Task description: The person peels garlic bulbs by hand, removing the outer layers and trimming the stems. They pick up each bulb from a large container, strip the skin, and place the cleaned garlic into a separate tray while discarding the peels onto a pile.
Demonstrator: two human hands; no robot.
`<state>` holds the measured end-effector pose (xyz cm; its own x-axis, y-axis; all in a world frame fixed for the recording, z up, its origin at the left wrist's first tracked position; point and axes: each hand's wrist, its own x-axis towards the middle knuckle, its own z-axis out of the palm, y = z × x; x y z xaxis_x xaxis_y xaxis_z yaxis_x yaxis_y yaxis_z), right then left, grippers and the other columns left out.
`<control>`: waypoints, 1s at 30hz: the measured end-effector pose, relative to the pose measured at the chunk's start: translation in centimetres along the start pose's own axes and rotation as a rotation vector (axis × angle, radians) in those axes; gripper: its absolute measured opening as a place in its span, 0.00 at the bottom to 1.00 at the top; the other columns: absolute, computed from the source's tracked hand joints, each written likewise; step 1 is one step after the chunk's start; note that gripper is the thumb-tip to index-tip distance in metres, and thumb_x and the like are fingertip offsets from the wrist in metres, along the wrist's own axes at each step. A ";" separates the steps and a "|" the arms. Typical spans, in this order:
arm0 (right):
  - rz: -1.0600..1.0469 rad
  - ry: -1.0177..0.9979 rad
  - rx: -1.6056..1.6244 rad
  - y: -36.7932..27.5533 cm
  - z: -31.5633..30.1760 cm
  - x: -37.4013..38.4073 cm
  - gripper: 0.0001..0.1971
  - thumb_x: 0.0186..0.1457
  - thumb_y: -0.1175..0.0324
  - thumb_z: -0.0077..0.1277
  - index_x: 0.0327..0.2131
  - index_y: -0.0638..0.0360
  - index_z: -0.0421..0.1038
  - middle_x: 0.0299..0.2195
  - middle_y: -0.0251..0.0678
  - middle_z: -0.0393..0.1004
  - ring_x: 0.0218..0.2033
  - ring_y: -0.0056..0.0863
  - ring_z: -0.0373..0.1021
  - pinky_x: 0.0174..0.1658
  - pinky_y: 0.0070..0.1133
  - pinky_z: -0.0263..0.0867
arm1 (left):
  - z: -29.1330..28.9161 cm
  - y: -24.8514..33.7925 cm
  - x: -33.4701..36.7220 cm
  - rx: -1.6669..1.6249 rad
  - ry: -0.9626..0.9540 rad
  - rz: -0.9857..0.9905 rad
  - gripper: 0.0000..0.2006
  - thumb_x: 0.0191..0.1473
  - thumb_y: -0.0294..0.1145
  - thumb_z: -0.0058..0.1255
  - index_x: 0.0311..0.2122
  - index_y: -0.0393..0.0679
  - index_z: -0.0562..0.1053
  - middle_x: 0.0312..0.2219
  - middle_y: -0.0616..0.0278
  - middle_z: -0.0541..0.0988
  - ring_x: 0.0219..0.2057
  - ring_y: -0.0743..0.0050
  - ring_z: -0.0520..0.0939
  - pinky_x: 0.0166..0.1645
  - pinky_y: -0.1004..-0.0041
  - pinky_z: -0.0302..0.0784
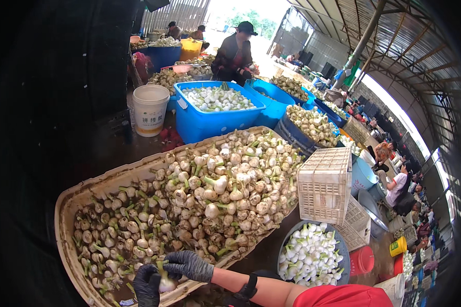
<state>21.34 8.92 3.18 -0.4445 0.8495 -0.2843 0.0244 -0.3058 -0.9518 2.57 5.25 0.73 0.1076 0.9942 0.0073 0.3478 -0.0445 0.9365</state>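
Holding one garlic bulb [166, 284] in the right hand [189, 265], with gloved fingers bent nearly closed around the neck. Curled just beside it in the left hand [147, 287], gloved too, but too dark to tell a grip from a light touch. Lying in the narrow space between the two, right of the left fingers and below the right ones, by the near rim of a long tan trough [123, 175]. Set lengthwise from near to far, with the white round end toward the body and the green stem [161, 266] pointing away, tilted slightly left. About equally close to both hands. Find the right forearm [276, 290] at the lower right, banded in black at the wrist. Beyond the hands, see soil-stained bulbs [241, 189] heaped high along the trough's far right and thinner to the left. Across the forearm, note a round grey tub [346, 262] of white bulbs [312, 256]; farther off, a pale slatted crate [322, 189], and past the trough's far rim a blue bin [210, 128] near a white bucket [150, 108].
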 end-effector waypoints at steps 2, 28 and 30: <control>-0.046 0.040 -0.189 -0.9 0.9 -0.5 0.11 0.53 0.64 0.49 0.34 0.62 0.70 0.21 0.34 0.72 0.22 0.24 0.69 0.28 0.22 0.65 | 0.0 1.7 -0.2 -0.011 0.177 0.036 0.10 0.35 0.24 0.57 0.28 0.39 0.71 0.21 0.63 0.71 0.24 0.72 0.73 0.31 0.74 0.68; 0.026 -0.094 -0.262 0.4 0.7 -1.0 0.28 0.43 0.54 0.58 0.47 0.56 0.65 0.32 0.47 0.72 0.35 0.41 0.70 0.41 0.29 0.65 | -1.3 3.4 -0.9 -0.523 0.210 -0.396 0.03 0.43 0.20 0.53 0.26 0.33 0.72 0.17 0.60 0.75 0.16 0.76 0.74 0.21 0.76 0.70; -0.139 0.150 -0.811 -1.4 1.7 -2.3 0.26 0.44 0.56 0.57 0.46 0.54 0.66 0.35 0.45 0.71 0.38 0.41 0.69 0.43 0.31 0.64 | -1.1 2.9 -1.5 -0.506 0.200 -0.407 0.03 0.43 0.20 0.52 0.26 0.33 0.72 0.17 0.61 0.74 0.16 0.77 0.73 0.21 0.77 0.69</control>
<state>20.84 6.64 5.38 -0.3683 0.9225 -0.1158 0.6408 0.1616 -0.7505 2.35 3.70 3.86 -0.1307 0.9232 -0.3614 -0.1599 0.3401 0.9267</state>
